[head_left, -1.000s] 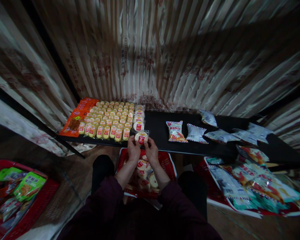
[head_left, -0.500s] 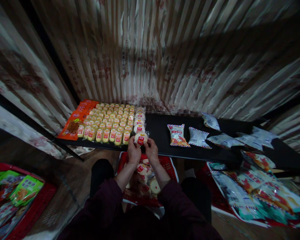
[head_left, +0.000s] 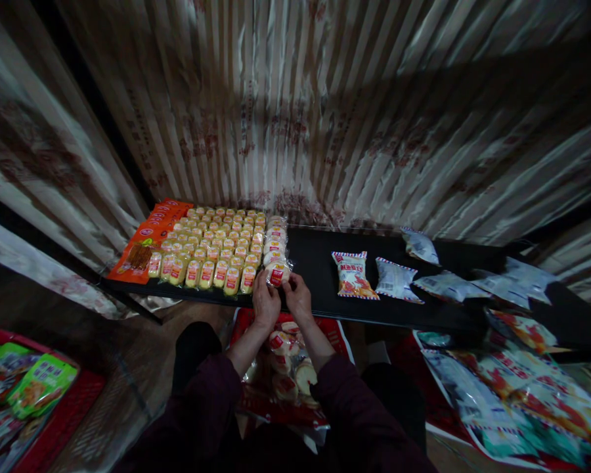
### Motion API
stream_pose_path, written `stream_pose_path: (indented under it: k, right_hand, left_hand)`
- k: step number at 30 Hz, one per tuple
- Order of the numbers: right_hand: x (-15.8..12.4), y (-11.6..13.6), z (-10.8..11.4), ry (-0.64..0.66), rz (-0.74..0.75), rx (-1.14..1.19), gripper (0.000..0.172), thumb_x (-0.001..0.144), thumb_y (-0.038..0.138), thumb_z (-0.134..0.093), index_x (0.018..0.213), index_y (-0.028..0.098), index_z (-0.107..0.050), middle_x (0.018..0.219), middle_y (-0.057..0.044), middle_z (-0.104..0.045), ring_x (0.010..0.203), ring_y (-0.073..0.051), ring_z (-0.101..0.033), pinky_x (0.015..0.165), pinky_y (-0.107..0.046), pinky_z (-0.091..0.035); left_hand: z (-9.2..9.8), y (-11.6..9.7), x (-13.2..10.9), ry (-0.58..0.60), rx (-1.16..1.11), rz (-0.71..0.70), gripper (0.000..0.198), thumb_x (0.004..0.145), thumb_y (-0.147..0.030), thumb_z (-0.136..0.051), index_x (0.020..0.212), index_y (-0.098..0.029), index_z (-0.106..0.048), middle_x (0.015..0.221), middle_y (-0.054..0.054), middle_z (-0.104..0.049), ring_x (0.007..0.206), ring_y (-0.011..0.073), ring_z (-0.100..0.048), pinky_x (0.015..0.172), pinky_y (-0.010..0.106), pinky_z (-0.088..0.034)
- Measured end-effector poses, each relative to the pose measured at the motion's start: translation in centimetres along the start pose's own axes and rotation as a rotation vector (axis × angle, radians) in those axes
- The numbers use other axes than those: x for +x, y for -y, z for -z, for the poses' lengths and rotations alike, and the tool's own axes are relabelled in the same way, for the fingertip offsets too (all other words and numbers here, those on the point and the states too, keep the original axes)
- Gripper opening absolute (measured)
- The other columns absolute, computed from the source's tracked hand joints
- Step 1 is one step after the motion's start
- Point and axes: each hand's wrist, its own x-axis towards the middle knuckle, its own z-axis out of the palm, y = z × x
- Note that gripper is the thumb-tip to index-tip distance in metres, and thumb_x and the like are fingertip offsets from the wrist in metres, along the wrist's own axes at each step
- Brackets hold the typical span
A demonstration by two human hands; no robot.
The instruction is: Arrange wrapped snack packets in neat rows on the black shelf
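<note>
Between my left hand (head_left: 266, 303) and my right hand (head_left: 298, 299) is a round, clear-wrapped pastry (head_left: 278, 274) with a red label, gripped at both sides. It sits at the near end of a row of similar round pastries (head_left: 274, 246) on the black shelf (head_left: 315, 279). Left of that row stand several rows of small yellow wrapped cakes (head_left: 211, 253), upright and close together. Below my forearms, a red basket (head_left: 343, 341) contains more of the wrapped round pastries (head_left: 285, 361).
An orange snack bag (head_left: 145, 243) lies at the shelf's left end. White snack packets (head_left: 355, 274) are spread over its right part. A basket of large snack bags (head_left: 512, 394) stands lower right, another red basket (head_left: 86, 387) lower left. A pleated curtain (head_left: 285, 131) hangs behind.
Both hands keep hold of the round pastry, which now sits closer against the row behind it. The whole view has shifted slightly.
</note>
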Motion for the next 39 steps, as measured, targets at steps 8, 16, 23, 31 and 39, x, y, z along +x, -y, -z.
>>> stream_pose_path:
  k: [8, 16, 23, 31, 39]
  right_hand:
    - [1.0, -0.4, -0.5, -0.028, 0.114, -0.184, 0.032, 0.078, 0.034, -0.051, 0.101, 0.016, -0.066, 0.097, -0.011, -0.067, 0.089, -0.023, -0.059, 0.086, -0.038, -0.046]
    - [1.1, -0.3, -0.8, -0.023, 0.161, -0.312, 0.036, 0.083, 0.034, -0.045, 0.106, 0.014, -0.065, 0.102, -0.014, -0.066, 0.095, -0.026, -0.057, 0.088, -0.04, -0.044]
    - [1.4, -0.6, -0.6, -0.01, 0.176, -0.307, 0.033, 0.084, 0.035, -0.046, 0.105, 0.018, -0.066, 0.101, -0.011, -0.067, 0.093, -0.025, -0.058, 0.087, -0.04, -0.046]
    - [2.3, -1.3, 0.2, 0.054, 0.129, -0.238, 0.039, 0.081, 0.038, -0.05, 0.11, 0.016, -0.064, 0.107, -0.014, -0.067, 0.09, -0.025, -0.063, 0.086, -0.042, -0.05]
    - [3.4, -1.1, -0.1, -0.013, 0.046, -0.066, 0.057, 0.085, 0.05, -0.041, 0.121, 0.01, -0.06, 0.122, -0.019, -0.062, 0.114, -0.027, -0.057, 0.103, -0.046, -0.041]
  left_hand:
    - [-0.7, 0.7, 0.3, 0.015, 0.021, -0.04, 0.055, 0.075, -0.005, -0.046, 0.128, -0.014, -0.054, 0.141, 0.014, -0.048, 0.135, 0.0242, -0.04, 0.114, 0.042, -0.033]
    - [-1.4, 1.7, 0.0, 0.077, 0.079, -0.055, 0.06, 0.075, -0.005, -0.045, 0.134, -0.011, -0.049, 0.15, 0.017, -0.035, 0.14, 0.0261, -0.033, 0.116, 0.042, -0.03]
    - [-1.3, 1.9, -0.3, 0.113, 0.188, -0.231, 0.058, 0.077, -0.004, -0.045, 0.134, -0.015, -0.05, 0.153, 0.014, -0.032, 0.144, 0.0267, -0.024, 0.117, 0.049, -0.027]
    - [-1.1, 2.3, 0.5, 0.216, 0.396, -0.421, 0.047, 0.087, -0.007, -0.038, 0.132, -0.015, -0.052, 0.149, 0.014, -0.039, 0.143, 0.0252, -0.027, 0.115, 0.048, -0.034]
    - [-1.4, 2.7, 1.1, 0.236, 0.495, -0.497, 0.051, 0.086, -0.006, -0.039, 0.136, -0.014, -0.047, 0.148, 0.016, -0.039, 0.143, 0.0278, -0.026, 0.112, 0.049, -0.037]
